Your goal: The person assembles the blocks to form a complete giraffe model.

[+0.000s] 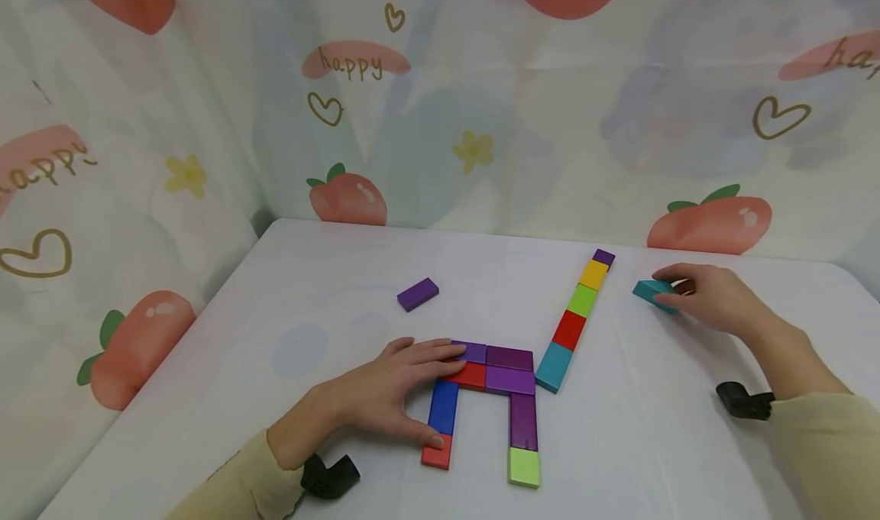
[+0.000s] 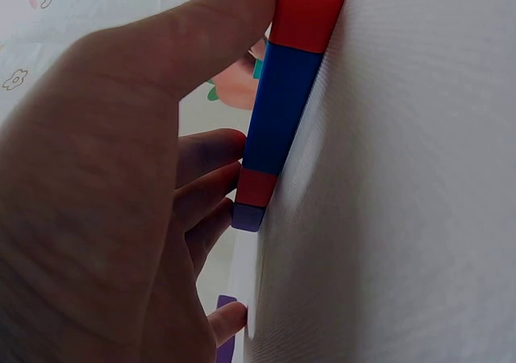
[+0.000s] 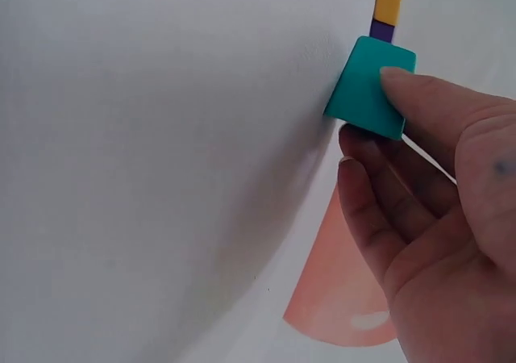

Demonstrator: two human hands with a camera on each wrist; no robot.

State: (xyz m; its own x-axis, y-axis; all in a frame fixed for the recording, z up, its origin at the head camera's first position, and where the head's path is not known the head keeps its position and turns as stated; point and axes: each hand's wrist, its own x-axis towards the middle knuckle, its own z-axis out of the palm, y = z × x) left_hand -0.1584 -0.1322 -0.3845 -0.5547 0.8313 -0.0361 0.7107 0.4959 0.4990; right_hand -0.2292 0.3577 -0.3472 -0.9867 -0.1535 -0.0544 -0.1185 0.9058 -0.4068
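My right hand (image 1: 718,298) pinches a teal block (image 1: 655,295) between thumb and fingers at the right of the table; the right wrist view shows the same teal block (image 3: 371,89) tilted. My left hand (image 1: 385,386) lies spread with fairly straight fingers along the left side of a table-like figure of flat blocks. Its fingertips touch a purple block (image 1: 473,351) and a red block (image 1: 473,377) there. The thumb rests on the lower red block (image 1: 435,459), under a blue block (image 1: 443,405). In the left wrist view this blue block (image 2: 282,109) stands out along the edge.
A slanted row runs up right of the figure, from a teal block (image 1: 553,367) to a small purple block (image 1: 604,257). One loose purple block (image 1: 418,295) lies behind my left hand. The figure's right leg ends in a green block (image 1: 524,468). A printed curtain (image 1: 550,123) hangs behind the table.
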